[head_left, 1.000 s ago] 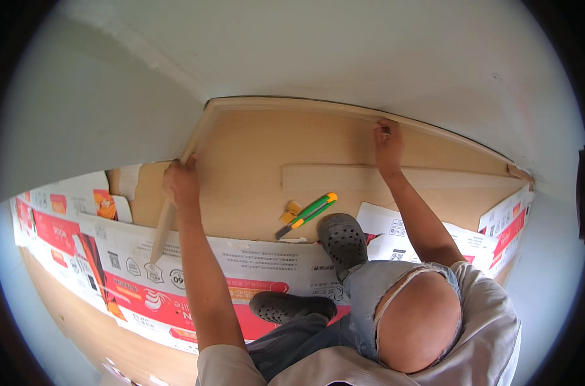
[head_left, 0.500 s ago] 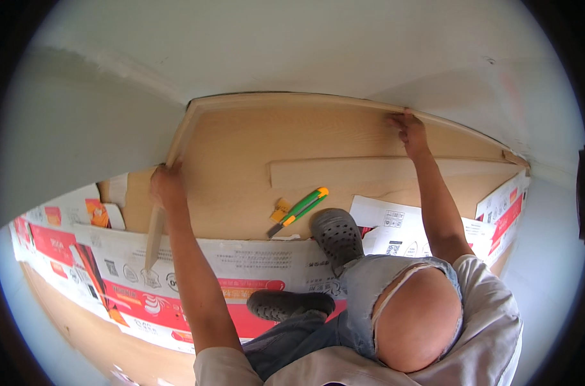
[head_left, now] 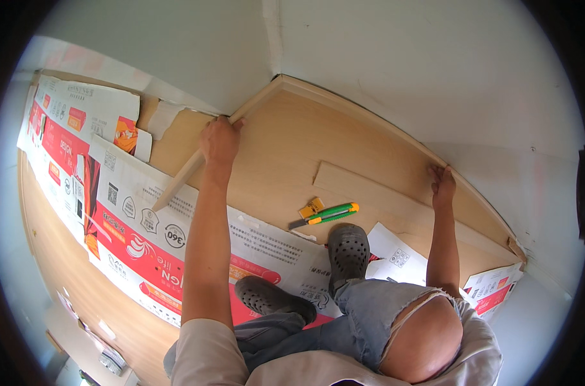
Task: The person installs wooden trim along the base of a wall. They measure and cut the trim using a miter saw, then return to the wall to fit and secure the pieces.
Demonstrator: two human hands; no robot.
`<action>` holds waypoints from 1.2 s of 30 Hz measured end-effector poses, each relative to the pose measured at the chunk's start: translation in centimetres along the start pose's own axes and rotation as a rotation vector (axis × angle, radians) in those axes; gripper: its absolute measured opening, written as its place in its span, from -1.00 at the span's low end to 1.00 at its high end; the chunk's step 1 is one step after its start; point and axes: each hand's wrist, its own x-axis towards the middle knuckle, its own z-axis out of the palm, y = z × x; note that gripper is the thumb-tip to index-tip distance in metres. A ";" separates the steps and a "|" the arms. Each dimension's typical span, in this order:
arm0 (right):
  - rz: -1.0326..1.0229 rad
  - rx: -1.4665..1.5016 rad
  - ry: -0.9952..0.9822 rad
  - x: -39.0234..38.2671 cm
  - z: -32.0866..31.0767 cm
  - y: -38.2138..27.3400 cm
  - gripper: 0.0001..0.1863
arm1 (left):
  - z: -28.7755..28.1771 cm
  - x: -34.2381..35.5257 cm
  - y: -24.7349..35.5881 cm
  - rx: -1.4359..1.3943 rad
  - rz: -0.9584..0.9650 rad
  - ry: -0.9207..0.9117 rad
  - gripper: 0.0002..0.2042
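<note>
A light wood skirting strip (head_left: 183, 177) meets the wall corner at one end; its other end sticks out over the printed cardboard. My left hand (head_left: 220, 138) is closed round it near the wall's outer edge. Along the far wall runs a second, longer skirting strip (head_left: 369, 122), meeting the first at the corner. On its right half, my right hand (head_left: 442, 183) has its fingers curled against the strip's edge. Between my arms, a green and yellow utility knife (head_left: 331, 214) lies on the wood floor beside a small yellow case (head_left: 310, 206).
A loose flat wood strip (head_left: 369, 186) lies on the floor near my right hand. Printed cardboard (head_left: 138, 212) covers the floor at left and under my grey clogs (head_left: 349, 254). Pale walls (head_left: 395, 51) bound the far side. More cardboard (head_left: 492, 289) lies at right.
The view has turned left, so the corner and knife appear further right. My left hand still grips the left strip and my right hand stays on the far strip.
</note>
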 end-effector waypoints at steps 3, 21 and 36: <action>-0.012 -0.009 -0.017 0.0 0.1 -0.2 -0.59 | 1.0 0.1 -1.8 -0.116 0.108 0.088 -0.57; 0.053 -0.028 -0.051 -0.4 -0.1 -1.2 -0.61 | 0.7 -2.6 -2.6 0.023 0.024 0.186 -0.65; 0.085 0.067 -0.043 0.7 -0.7 -0.3 -0.55 | 0.3 -2.2 -2.3 -0.002 -0.014 0.095 -0.65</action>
